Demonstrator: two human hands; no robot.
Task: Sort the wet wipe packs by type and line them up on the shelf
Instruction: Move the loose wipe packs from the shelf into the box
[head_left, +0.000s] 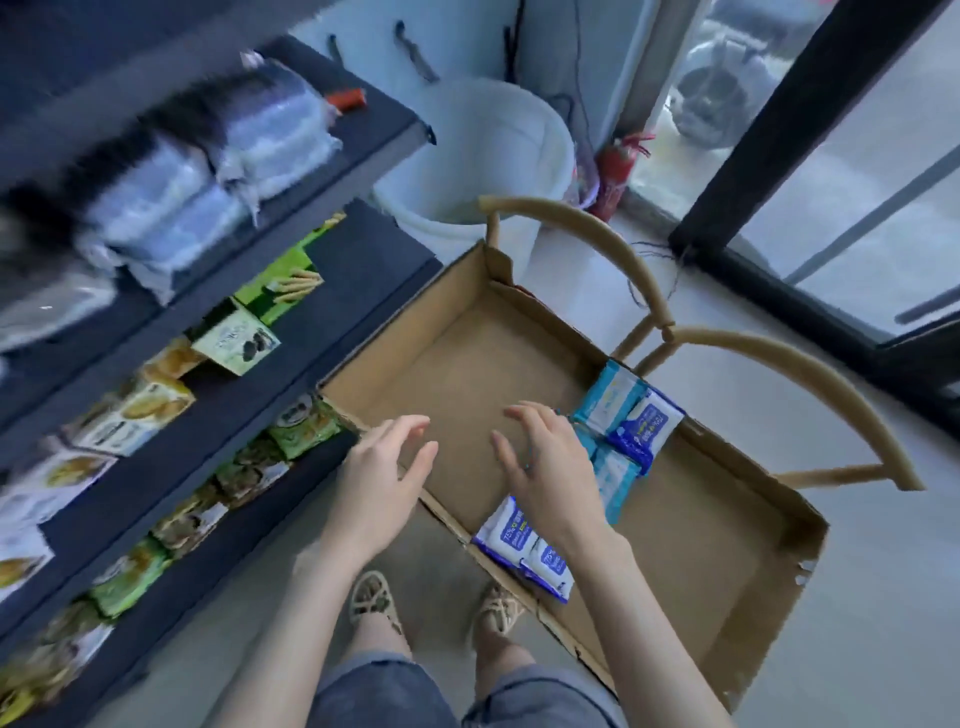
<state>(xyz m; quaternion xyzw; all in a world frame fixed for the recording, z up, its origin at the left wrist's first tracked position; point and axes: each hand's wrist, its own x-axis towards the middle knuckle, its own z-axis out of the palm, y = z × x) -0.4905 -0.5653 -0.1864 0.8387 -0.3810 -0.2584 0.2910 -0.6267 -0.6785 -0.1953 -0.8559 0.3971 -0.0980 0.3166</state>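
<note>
Head view, single frame; motion blur was noted on the left side.

Left hand: recorded as released, fingers loosely spread and slightly bent, nothing held. It was positioned over the near-left wall of the cardboard box.

Right hand: likewise released, fingers spread, nothing grasped. It was held above the box interior, just beside the packs. Whether it touched any pack could not be told.

Wet wipe packs, all inside the box:
- Pale-blue packs were seen against the right wall, with more of them partly hidden behind the right hand.
- One dark-blue-and-white pack was lying on top of them, tilted.
- Two white-and-blue packs were standing side by side against the near wall, under the right wrist.
The far half of the box floor was seen as bare cardboard.

Shelf unit, left of the box: wrapped bundles of a bluish colour were stacked on the upper shelf, too blurred for their type to be read. Snack boxes and green snack bags were lined up on the lower shelves.

Beyond the box, a white bucket, a red fire extinguisher and two curved wooden chair backs were noted. Sandalled feet were seen on the floor below the hands.
</note>
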